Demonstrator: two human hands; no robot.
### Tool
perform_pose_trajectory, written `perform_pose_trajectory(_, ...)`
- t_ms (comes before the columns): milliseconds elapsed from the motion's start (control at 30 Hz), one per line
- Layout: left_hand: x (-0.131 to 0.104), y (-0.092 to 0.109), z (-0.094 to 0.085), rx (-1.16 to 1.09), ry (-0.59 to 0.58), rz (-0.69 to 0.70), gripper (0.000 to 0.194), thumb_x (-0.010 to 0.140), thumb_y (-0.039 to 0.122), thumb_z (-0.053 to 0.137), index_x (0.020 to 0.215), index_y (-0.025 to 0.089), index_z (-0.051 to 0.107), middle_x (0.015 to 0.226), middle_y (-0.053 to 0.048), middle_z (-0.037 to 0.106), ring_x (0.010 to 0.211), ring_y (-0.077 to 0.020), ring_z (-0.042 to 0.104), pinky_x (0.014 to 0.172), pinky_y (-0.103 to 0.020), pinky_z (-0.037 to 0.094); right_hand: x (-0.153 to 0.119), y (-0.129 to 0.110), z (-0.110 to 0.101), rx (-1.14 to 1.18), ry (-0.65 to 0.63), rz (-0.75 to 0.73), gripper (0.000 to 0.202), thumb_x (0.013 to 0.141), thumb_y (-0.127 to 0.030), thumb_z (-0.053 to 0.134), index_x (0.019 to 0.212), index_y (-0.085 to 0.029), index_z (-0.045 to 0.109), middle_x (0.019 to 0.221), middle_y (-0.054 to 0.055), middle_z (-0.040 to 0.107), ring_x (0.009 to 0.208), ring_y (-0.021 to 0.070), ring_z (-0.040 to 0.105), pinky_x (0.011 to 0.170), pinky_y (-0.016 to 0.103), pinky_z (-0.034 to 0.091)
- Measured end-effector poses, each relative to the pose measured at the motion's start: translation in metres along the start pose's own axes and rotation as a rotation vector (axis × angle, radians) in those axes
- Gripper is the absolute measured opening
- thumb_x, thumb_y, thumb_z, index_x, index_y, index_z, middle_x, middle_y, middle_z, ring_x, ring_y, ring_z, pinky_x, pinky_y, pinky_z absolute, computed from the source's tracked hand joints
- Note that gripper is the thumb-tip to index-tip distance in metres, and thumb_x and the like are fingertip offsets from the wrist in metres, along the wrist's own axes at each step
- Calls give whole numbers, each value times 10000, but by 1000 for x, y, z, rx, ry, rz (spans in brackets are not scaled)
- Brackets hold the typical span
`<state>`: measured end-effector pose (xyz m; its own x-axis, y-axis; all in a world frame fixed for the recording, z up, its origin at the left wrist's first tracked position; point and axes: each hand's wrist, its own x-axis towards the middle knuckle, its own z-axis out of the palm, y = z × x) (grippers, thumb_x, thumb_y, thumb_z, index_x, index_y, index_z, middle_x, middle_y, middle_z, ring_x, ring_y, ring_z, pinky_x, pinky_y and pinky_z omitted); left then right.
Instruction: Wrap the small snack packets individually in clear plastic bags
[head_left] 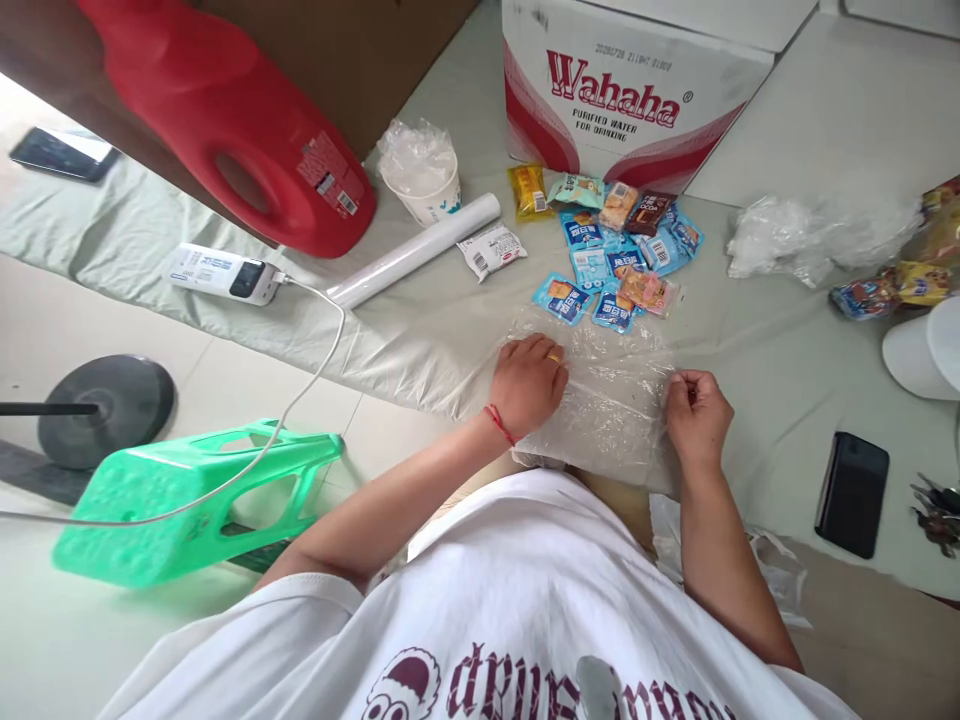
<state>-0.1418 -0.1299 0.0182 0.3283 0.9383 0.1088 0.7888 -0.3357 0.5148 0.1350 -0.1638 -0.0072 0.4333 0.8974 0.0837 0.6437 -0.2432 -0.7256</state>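
A clear, crinkled plastic bag [611, 400] lies flat at the table's near edge, in front of my body. My left hand [529, 385], with a red string bracelet at the wrist and a ring, rests palm down on its left side, fingers curled against the film. At the opposite side my right hand [699, 415] pinches the bag's edge between thumb and bent fingers. Just beyond the bag is a loose pile of small snack packets: blue ones [561, 300], a pink-orange one [651, 292], a brown one [649, 212] and a yellow one [529, 192].
Behind the packets stands a Wahaha water carton [637, 100]. Leftward are a white roll [420, 248], a paper cup [431, 190], a red jug [247, 130] and a cabled power bank [221, 273]. To the right lie crumpled plastic [817, 238] and a phone [853, 494]. A green stool [142, 500] is below left.
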Motion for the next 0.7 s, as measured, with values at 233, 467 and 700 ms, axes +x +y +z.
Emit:
perform_pose_trajectory(233,-6,-23,19,137,-178,98,597,1058,499,419,1611,276,437,1739,-119,292,1612,-345,266,1283,-687,-17,19,10,-24,-143,175,-74,281,929,-409,576,1011,-170,699,964,98,704,757,199,610,826,386,524)
perform_pose_trajectory(467,-8,-26,16,165,-211,120,660,1046,564,415,1635,267,393,1751,-136,244,1621,-370,234,1247,-749,-43,-48,-5,-31,-313,-285,-657,465,1055,-421,480,1461,-218,582,1547,145,550,1460,312,479,1210,527,407)
perform_pose_trajectory(700,-15,-37,11,188,-151,42,680,1053,528,404,1650,206,354,1742,-161,251,1613,-359,265,1252,-756,-10,-117,54,-66,-344,-410,-607,537,1049,-419,497,1574,-310,481,1630,111,473,1484,334,483,1208,618,414)
